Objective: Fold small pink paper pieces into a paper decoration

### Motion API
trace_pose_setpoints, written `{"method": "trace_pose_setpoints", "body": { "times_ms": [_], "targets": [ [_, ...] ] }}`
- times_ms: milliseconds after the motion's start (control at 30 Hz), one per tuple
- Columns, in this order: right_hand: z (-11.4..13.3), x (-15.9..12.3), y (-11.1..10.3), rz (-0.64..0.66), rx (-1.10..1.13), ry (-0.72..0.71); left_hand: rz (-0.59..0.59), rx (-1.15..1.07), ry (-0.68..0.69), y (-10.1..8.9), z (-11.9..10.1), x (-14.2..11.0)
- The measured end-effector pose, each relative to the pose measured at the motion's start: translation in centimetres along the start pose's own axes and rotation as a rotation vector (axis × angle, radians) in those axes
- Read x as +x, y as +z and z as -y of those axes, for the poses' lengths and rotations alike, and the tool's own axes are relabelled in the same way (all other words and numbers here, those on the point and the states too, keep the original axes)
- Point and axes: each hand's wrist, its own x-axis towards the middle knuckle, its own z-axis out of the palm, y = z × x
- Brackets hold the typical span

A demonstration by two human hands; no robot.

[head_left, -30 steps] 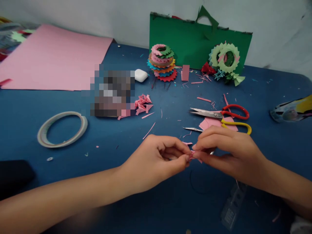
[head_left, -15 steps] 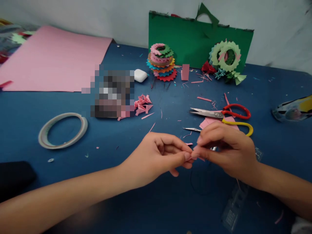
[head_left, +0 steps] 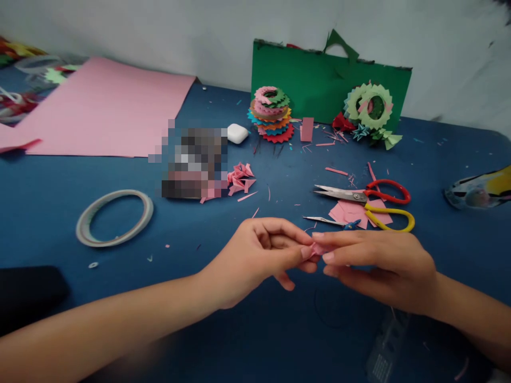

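Near the middle of the head view, my left hand (head_left: 265,255) pinches a small folded piece of pink paper (head_left: 317,248) between thumb and fingers. My right hand (head_left: 389,263) comes from the right with its fingers stretched out and apart, the tips at the paper's right side. Most of the folded paper is hidden by the fingers. Just beyond the right hand lie scissors (head_left: 356,196) with one red and one yellow handle, partly over a few flat pink paper pieces (head_left: 345,213). A thin pointed tool with a blue part (head_left: 351,225) lies below the scissors.
Folded pink pieces (head_left: 241,178) lie beside a blurred patch. A tape roll (head_left: 85,234) is at left, a large pink sheet (head_left: 107,111) behind. Stacked paper rings (head_left: 271,114) and green paper rings (head_left: 385,101) stand before a green board (head_left: 315,74). A clear ruler (head_left: 385,346) lies in front.
The fingers of my right hand have opened from a pinch and straightened beside the pink paper. My left hand keeps its pinch. The view has shifted slightly.
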Motion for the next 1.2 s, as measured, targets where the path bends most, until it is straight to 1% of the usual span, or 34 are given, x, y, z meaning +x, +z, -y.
{"method": "trace_pose_setpoints", "body": {
  "times_ms": [67, 167, 233, 333, 433, 633, 767, 867, 967, 1100, 1200],
  "targets": [
    [0.0, 0.0, -0.1, 0.000, -0.049, -0.009, 0.012, 0.014, 0.008, 0.0, 0.2, 0.0],
    [0.0, -0.1, -0.1, -0.050, -0.112, -0.024, 0.013, 0.039, 0.002, 0.0, 0.4, 0.1],
    [0.1, -0.2, -0.1, -0.061, -0.135, -0.054, 0.016, 0.035, 0.013, 0.0, 0.6, 0.1],
    [0.1, -0.4, -0.1, -0.076, -0.147, -0.079, 0.034, 0.015, 0.034, -0.1, 0.8, 0.1],
    [0.0, -0.7, 0.0, -0.099, -0.127, -0.065, 0.047, -0.008, 0.043, -0.1, 1.0, 0.1],
    [-0.1, -0.9, 0.6, -0.087, -0.168, -0.084, 0.040, -0.069, 0.063, 0.0, 1.2, 0.0],
    [-0.1, -1.1, 0.6, -0.034, -0.220, -0.091, 0.001, -0.086, 0.087, 0.1, 1.1, 0.0],
    [0.0, -1.1, 0.8, -0.028, -0.216, -0.090, -0.026, -0.058, 0.092, 0.1, 1.0, 0.0],
    [0.0, -1.1, 1.2, -0.068, -0.156, -0.040, -0.033, -0.016, 0.096, 0.3, 1.1, -0.2],
    [0.0, -0.7, 2.0, -0.194, -0.029, 0.076, -0.018, 0.012, 0.104, 0.4, 1.2, -0.4],
    [-0.1, -0.4, 2.2, -0.251, 0.045, 0.123, -0.025, 0.045, 0.114, 0.4, 1.1, -0.4]
  ]
}}
